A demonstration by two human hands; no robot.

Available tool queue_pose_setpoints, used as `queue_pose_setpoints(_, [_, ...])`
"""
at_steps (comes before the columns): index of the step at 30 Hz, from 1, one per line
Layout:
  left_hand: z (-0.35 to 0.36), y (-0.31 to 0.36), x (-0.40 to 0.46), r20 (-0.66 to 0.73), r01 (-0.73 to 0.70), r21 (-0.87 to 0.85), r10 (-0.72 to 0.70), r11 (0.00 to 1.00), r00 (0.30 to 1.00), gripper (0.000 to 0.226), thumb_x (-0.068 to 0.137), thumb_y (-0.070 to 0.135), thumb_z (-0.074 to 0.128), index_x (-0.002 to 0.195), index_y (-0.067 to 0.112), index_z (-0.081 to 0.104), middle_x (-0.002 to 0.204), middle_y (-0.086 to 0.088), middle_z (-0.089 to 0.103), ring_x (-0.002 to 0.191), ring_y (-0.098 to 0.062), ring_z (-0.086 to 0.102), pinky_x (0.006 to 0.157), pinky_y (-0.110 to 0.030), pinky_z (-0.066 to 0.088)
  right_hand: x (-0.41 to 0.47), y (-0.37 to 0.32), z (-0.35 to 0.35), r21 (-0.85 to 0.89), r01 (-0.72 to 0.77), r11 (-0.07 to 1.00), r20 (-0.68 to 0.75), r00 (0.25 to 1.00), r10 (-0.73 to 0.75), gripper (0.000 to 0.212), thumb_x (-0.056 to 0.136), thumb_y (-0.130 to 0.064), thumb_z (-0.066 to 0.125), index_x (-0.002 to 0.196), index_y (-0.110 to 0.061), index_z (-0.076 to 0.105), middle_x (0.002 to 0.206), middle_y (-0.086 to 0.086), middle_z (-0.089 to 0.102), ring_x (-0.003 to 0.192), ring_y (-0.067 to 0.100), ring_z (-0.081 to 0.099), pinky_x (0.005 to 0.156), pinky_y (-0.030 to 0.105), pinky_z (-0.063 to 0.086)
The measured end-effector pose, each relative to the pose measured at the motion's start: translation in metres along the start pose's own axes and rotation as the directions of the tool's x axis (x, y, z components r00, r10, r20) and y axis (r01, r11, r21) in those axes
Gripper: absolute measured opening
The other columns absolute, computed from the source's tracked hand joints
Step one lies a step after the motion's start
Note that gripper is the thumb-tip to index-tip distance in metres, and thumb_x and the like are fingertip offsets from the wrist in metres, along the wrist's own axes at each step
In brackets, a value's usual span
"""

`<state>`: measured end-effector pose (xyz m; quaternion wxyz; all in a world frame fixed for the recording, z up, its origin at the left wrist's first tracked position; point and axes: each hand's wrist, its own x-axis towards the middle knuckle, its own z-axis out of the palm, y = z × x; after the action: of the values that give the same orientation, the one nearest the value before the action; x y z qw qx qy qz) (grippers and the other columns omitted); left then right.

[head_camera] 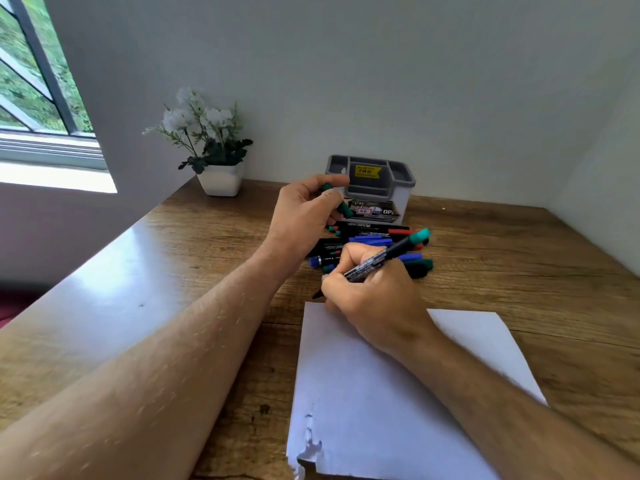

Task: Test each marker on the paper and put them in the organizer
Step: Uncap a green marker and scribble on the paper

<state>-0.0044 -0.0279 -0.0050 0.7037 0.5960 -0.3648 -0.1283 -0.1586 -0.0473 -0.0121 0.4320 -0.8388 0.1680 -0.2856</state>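
**Marker tip at the top edge of the paper**

We see the right hand at centre frame gripping a black marker with a teal end, fingers curled round the barrel, its dark tip just at the upper left corner of the white paper. The left hand, above and left of it, pinches a green cap in curled fingers. Between the hands and the grey organizer at upper centre lies a pile of markers on the wooden desk. A potted white plant stands in the upper left, beside the window.
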Motion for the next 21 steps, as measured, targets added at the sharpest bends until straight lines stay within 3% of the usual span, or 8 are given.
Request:
queue_pose_setpoints(4, [-0.0008,-0.0012,0.0011,-0.007,-0.003,0.005,0.003,1.0,1.0,0.025,0.096,0.006,0.057,0.109,0.019,0.074,0.087,-0.005,0.073,0.074,-0.011,0.064,0.075,-0.027,0.057,0.0044,0.0041,-0.0001,-0.041,-0.055,0.998,0.036,0.998,0.056,0.02,0.081,-0.013,0.065,0.063,-0.017,0.057,0.059,0.014,0.063,0.056,0.023,0.06,0.052,0.037,0.051])
queue_pose_setpoints(10, [0.0012,-0.0033,0.0014,0.0,-0.022,0.02,0.022,1.0,1.0,0.023,0.095,0.007,0.059,0.105,0.022,0.074,0.081,0.003,0.072,0.065,-0.002,0.064,0.066,-0.018,0.053,0.0049,0.0039,0.0011,-0.129,-0.051,0.99,0.075,0.995,0.061,0.018,0.082,-0.018,0.065,0.065,-0.018,0.058,0.057,0.009,0.063,0.048,0.005,0.051,0.044,0.017,0.039])
queue_pose_setpoints(13, [0.0027,-0.0046,0.0021,-0.002,-0.024,0.02,0.024,1.0,1.0,0.024,0.094,0.006,0.059,0.102,0.024,0.073,0.081,0.003,0.073,0.064,-0.002,0.064,0.065,-0.017,0.053,0.0061,0.004,0.0012,-0.14,-0.042,0.989,0.087,0.995,0.055,0.021,0.082,-0.016,0.066,0.063,-0.018,0.056,0.058,0.012,0.063,0.05,0.009,0.053,0.046,0.021,0.042])
queue_pose_setpoints(17, [0.0027,-0.0052,0.0024,-0.003,-0.019,0.019,0.019,1.0,1.0,0.024,0.094,0.007,0.06,0.105,0.022,0.073,0.083,0.001,0.073,0.066,-0.003,0.065,0.065,-0.017,0.052,0.0058,0.0041,0.0016,-0.131,-0.049,0.99,0.086,0.994,0.061,0.019,0.083,-0.017,0.065,0.066,-0.018,0.057,0.06,0.011,0.065,0.051,0.009,0.054,0.045,0.017,0.041])
queue_pose_setpoints(21, [0.0026,-0.0042,0.002,-0.004,-0.022,0.022,0.022,1.0,1.0,0.024,0.095,0.007,0.06,0.103,0.025,0.073,0.084,0.002,0.073,0.066,-0.002,0.065,0.066,-0.017,0.054,0.006,0.0037,0.0011,-0.114,-0.047,0.992,0.089,0.994,0.057,0.022,0.081,-0.015,0.066,0.062,-0.015,0.056,0.059,0.015,0.062,0.056,0.017,0.058,0.052,0.034,0.05])
